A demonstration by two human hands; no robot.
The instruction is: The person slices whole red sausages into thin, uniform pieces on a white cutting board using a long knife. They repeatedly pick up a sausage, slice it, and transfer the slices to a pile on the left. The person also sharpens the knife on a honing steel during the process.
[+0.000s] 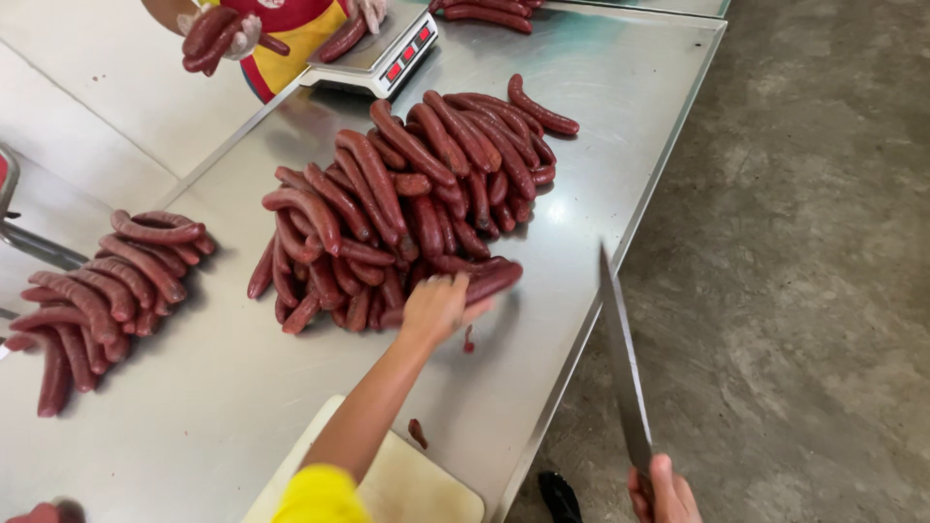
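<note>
My left hand (435,308) reaches out over the steel table (581,116) and closes on a dark red sausage (492,281) at the near edge of a large sausage pile (407,194). My right hand (664,492) sits at the bottom edge, off the table's side, gripping a long knife (622,363) with its blade pointing up and away. A pale cutting board (426,489) lies under my left arm, which wears a yellow sleeve.
A smaller sausage heap (107,291) lies at the left. Another person in gloves (242,34) holds sausages beside a scale (373,53) at the far end. More sausages (489,12) lie behind it. Two small sausage scraps (418,433) rest near the board. Concrete floor (804,242) lies to the right.
</note>
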